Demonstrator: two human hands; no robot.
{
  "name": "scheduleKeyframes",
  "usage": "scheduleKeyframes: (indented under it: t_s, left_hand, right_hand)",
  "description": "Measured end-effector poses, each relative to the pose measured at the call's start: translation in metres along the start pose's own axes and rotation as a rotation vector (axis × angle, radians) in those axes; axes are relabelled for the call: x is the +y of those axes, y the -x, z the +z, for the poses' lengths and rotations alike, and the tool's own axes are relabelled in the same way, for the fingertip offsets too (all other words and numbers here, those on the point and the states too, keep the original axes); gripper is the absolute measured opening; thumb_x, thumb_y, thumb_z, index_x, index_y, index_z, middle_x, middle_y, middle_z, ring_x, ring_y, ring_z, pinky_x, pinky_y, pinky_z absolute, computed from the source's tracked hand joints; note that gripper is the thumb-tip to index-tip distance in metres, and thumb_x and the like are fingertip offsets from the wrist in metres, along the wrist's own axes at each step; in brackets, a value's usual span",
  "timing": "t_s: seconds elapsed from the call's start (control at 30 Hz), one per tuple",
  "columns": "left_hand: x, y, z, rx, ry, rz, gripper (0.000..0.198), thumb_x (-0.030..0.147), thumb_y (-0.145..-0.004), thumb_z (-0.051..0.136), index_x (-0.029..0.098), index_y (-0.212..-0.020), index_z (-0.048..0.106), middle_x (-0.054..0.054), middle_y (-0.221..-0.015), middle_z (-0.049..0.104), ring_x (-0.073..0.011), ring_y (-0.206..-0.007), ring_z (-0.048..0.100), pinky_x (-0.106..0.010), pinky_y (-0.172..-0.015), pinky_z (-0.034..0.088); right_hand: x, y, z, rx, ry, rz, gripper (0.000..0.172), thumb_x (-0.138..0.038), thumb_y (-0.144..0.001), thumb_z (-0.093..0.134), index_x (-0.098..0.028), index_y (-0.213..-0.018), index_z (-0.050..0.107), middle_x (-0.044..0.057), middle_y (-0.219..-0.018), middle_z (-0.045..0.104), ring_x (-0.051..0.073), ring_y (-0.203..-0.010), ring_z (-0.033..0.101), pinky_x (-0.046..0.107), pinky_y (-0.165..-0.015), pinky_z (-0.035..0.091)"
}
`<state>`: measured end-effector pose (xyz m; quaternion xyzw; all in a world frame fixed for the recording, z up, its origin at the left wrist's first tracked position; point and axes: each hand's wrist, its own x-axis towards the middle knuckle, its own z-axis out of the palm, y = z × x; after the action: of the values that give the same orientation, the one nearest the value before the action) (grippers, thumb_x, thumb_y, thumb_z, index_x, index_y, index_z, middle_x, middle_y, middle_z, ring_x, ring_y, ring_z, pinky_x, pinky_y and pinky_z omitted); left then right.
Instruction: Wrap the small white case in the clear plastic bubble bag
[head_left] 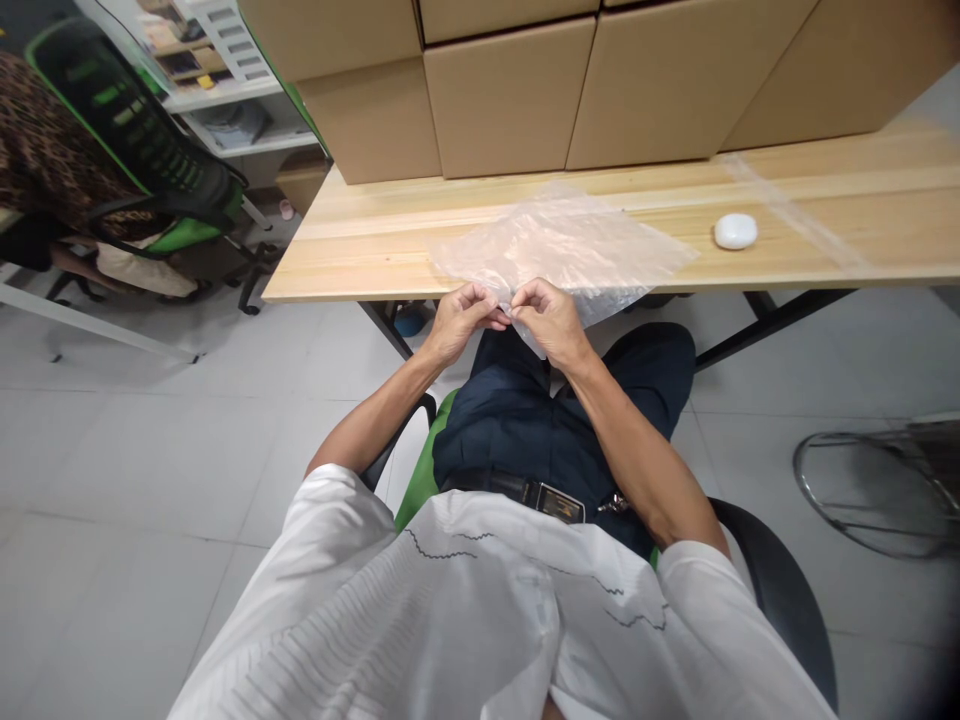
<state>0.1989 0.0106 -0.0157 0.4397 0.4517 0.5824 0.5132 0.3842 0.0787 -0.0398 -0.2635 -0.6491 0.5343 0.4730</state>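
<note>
A thin, clear plastic bag (577,240) lies partly on the wooden table, its near corner hanging over the front edge above my lap. My left hand (466,320) pinches the bag's near edge between thumb and fingers. Close beside it, my right hand (549,318) is closed on the same edge, thumb against forefinger. The fingertips of both hands almost meet. Whatever fine detail lies between them is too small to make out.
Large cardboard boxes (510,100) line the back of the wooden table (360,250). A small white rounded case (736,231) sits to the right. On the left, a person sits in a green-and-black chair (127,120). A metal-framed stool (870,490) stands at right on the floor.
</note>
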Motion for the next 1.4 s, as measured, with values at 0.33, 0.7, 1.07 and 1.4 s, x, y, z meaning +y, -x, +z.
scheduleKeyframes:
  t_s: [0.33, 0.7, 1.07, 1.4]
  left_hand:
    - [-0.001, 0.0, 0.001, 0.032, 0.002, 0.015, 0.054, 0.06, -0.091, 0.109, 0.023, -0.092, 0.069, 0.0, -0.078, 0.083, -0.0198, -0.081, 0.089, -0.032, -0.083, 0.071]
    - [-0.002, 0.0, 0.002, 0.028, -0.061, 0.055, 0.064, 0.07, -0.085, 0.112, 0.023, -0.091, 0.069, 0.002, -0.081, 0.079, -0.0162, -0.078, 0.081, -0.031, -0.078, 0.07]
    - [0.0, 0.004, 0.003, -0.076, -0.071, 0.045, 0.073, 0.086, -0.085, 0.106, 0.026, -0.091, 0.064, 0.0, -0.082, 0.081, -0.0206, -0.085, 0.085, -0.037, -0.088, 0.073]
    - [-0.001, 0.004, 0.005, -0.057, -0.061, 0.048, 0.068, 0.08, -0.087, 0.108, 0.025, -0.094, 0.068, 0.0, -0.08, 0.082, -0.0204, -0.082, 0.085, -0.036, -0.087, 0.072]
  right_hand:
    - [-0.012, 0.004, 0.004, -0.001, -0.035, 0.047, 0.023, -0.042, -0.089, 0.092, -0.027, -0.093, 0.074, -0.002, -0.087, 0.07, 0.017, -0.084, 0.065, 0.034, -0.081, 0.058]
    - [-0.012, 0.004, 0.006, -0.033, 0.04, 0.084, 0.019, -0.037, -0.091, 0.087, -0.027, -0.085, 0.072, -0.003, -0.075, 0.069, 0.016, -0.067, 0.061, 0.032, -0.068, 0.05]
    - [-0.016, 0.007, 0.005, -0.051, -0.143, 0.108, 0.033, -0.048, -0.09, 0.095, -0.028, -0.081, 0.07, -0.004, -0.069, 0.064, 0.015, -0.066, 0.055, 0.031, -0.067, 0.053]
    - [-0.016, 0.01, 0.002, -0.055, -0.217, 0.096, 0.046, -0.063, -0.09, 0.1, -0.027, -0.083, 0.072, -0.003, -0.07, 0.064, 0.014, -0.065, 0.054, 0.031, -0.066, 0.051]
